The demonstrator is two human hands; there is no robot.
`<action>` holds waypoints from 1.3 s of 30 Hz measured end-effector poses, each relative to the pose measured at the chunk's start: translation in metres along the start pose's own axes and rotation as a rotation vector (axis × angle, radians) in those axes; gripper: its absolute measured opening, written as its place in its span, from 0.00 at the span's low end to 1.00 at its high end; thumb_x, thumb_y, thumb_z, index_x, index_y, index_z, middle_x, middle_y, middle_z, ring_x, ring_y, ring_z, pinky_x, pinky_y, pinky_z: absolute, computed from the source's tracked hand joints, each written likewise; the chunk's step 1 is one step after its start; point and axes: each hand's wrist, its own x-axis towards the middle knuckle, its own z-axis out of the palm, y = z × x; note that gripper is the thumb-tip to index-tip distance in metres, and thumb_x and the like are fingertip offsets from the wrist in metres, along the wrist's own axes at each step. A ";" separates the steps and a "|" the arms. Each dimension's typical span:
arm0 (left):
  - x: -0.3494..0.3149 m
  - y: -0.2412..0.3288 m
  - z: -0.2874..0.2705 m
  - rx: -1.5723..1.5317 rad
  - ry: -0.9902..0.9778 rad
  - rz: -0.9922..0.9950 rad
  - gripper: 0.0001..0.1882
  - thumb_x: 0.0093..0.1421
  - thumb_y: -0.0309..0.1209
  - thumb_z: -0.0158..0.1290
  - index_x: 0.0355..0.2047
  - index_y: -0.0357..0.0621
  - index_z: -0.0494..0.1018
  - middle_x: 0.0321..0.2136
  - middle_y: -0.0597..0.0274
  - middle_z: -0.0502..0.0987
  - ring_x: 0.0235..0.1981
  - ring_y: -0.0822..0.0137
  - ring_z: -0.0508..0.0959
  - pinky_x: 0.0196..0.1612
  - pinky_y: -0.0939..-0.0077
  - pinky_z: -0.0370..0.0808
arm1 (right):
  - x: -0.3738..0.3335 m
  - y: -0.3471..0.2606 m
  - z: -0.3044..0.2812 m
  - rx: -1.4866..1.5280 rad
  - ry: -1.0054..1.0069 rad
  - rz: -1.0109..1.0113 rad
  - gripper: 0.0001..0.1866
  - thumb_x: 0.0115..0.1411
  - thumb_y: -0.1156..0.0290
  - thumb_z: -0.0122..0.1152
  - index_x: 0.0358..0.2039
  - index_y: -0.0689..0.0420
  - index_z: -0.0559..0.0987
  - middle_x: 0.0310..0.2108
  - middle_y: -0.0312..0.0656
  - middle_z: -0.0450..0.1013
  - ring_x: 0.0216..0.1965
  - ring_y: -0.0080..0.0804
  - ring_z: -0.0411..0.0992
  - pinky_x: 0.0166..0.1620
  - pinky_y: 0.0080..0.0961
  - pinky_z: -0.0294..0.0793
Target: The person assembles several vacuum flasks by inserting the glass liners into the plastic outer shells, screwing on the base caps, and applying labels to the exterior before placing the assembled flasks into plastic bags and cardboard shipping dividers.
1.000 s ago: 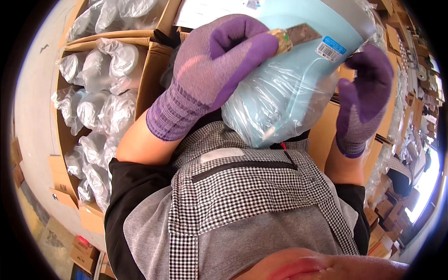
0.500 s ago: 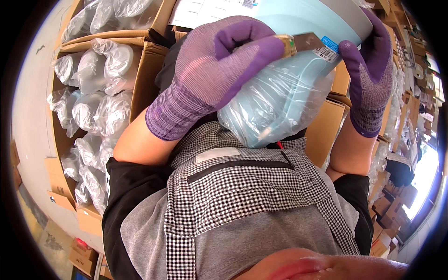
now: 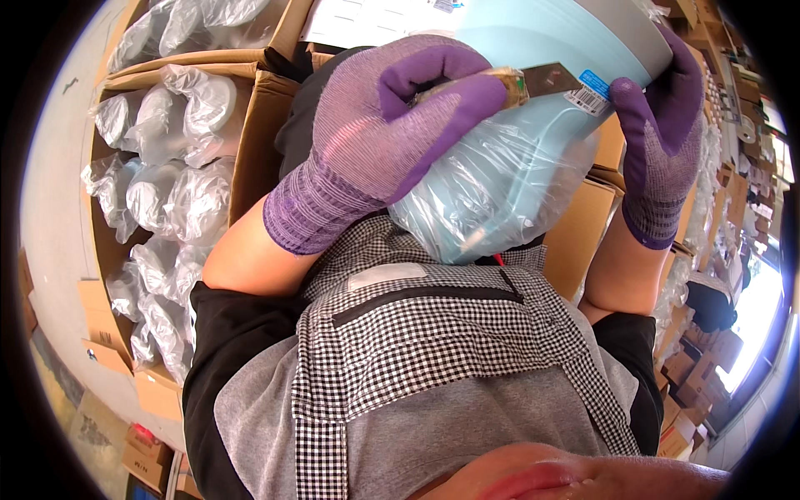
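A light blue plastic bin with a grey rim lies tilted before my chest. Crinkled clear plastic bag covers its lower part. On its side is a small blue and white barcode sticker. My left hand, in a purple glove, is closed around a scraper with a flat metal blade and a yellowish, wrapped-looking handle. The blade's tip is at the sticker's left edge; whether it touches I cannot tell. My right hand, gloved alike, grips the grey rim, thumb near the sticker and fingers partly hidden behind the bin.
To the left stand open cardboard boxes filled with several items in clear plastic bags. A white printed sheet lies beyond my left hand. More cartons stand behind the bin, and stacked boxes line the right side.
The bin and both hands have shifted very slightly right and down. The scraper's blade stays beside the sticker, and both grips are unchanged.
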 end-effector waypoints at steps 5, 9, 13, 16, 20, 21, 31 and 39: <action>-0.001 0.000 0.002 0.124 0.044 0.076 0.09 0.63 0.28 0.59 0.40 0.36 0.80 0.33 0.64 0.81 0.36 0.75 0.79 0.42 0.79 0.76 | -0.002 -0.002 -0.002 -0.017 0.018 0.009 0.30 0.63 0.69 0.65 0.62 0.61 0.65 0.55 0.47 0.69 0.56 0.34 0.69 0.60 0.33 0.67; 0.004 -0.007 0.007 0.207 0.097 0.251 0.11 0.60 0.36 0.61 0.36 0.40 0.80 0.28 0.58 0.79 0.29 0.63 0.80 0.34 0.73 0.76 | 0.000 -0.002 0.000 -0.010 0.015 0.024 0.30 0.63 0.68 0.65 0.62 0.61 0.65 0.54 0.47 0.70 0.56 0.34 0.69 0.60 0.33 0.68; 0.007 -0.009 0.006 0.189 0.042 0.352 0.11 0.59 0.35 0.62 0.36 0.42 0.81 0.28 0.57 0.80 0.29 0.60 0.80 0.34 0.70 0.76 | 0.002 -0.004 -0.011 -0.089 -0.061 -0.014 0.32 0.60 0.68 0.68 0.62 0.62 0.66 0.55 0.48 0.70 0.57 0.36 0.69 0.61 0.34 0.68; 0.007 -0.013 0.007 0.242 0.077 0.444 0.10 0.57 0.34 0.62 0.36 0.42 0.81 0.27 0.57 0.79 0.28 0.60 0.79 0.32 0.69 0.75 | 0.025 -0.043 -0.008 -0.534 -0.120 -0.389 0.33 0.57 0.69 0.71 0.60 0.63 0.68 0.57 0.50 0.69 0.60 0.41 0.68 0.61 0.37 0.68; 0.007 -0.022 0.003 0.458 0.123 0.661 0.11 0.54 0.30 0.65 0.36 0.39 0.80 0.25 0.58 0.78 0.26 0.60 0.78 0.30 0.68 0.74 | 0.055 -0.047 -0.004 -0.931 -0.178 -0.908 0.23 0.50 0.65 0.72 0.48 0.48 0.81 0.57 0.52 0.69 0.56 0.51 0.68 0.55 0.44 0.70; 0.009 -0.022 0.004 0.473 0.120 0.725 0.12 0.53 0.27 0.65 0.37 0.36 0.80 0.26 0.57 0.78 0.27 0.60 0.78 0.31 0.69 0.74 | 0.062 -0.077 -0.010 -1.048 -0.391 -0.904 0.19 0.48 0.67 0.72 0.43 0.47 0.83 0.56 0.52 0.70 0.55 0.51 0.69 0.54 0.44 0.70; 0.011 -0.027 -0.011 0.411 0.159 0.553 0.08 0.64 0.25 0.55 0.41 0.34 0.77 0.30 0.59 0.79 0.28 0.68 0.78 0.33 0.78 0.75 | 0.082 -0.099 -0.005 -1.054 -0.881 -0.814 0.17 0.47 0.72 0.71 0.40 0.59 0.80 0.52 0.47 0.72 0.59 0.50 0.67 0.57 0.45 0.70; 0.154 0.004 0.020 0.464 0.138 0.822 0.16 0.68 0.40 0.45 0.44 0.41 0.74 0.37 0.49 0.78 0.43 0.52 0.79 0.46 0.64 0.76 | 0.081 -0.105 -0.021 -0.930 -0.942 -0.687 0.16 0.48 0.76 0.68 0.39 0.59 0.78 0.51 0.49 0.69 0.55 0.53 0.67 0.57 0.48 0.67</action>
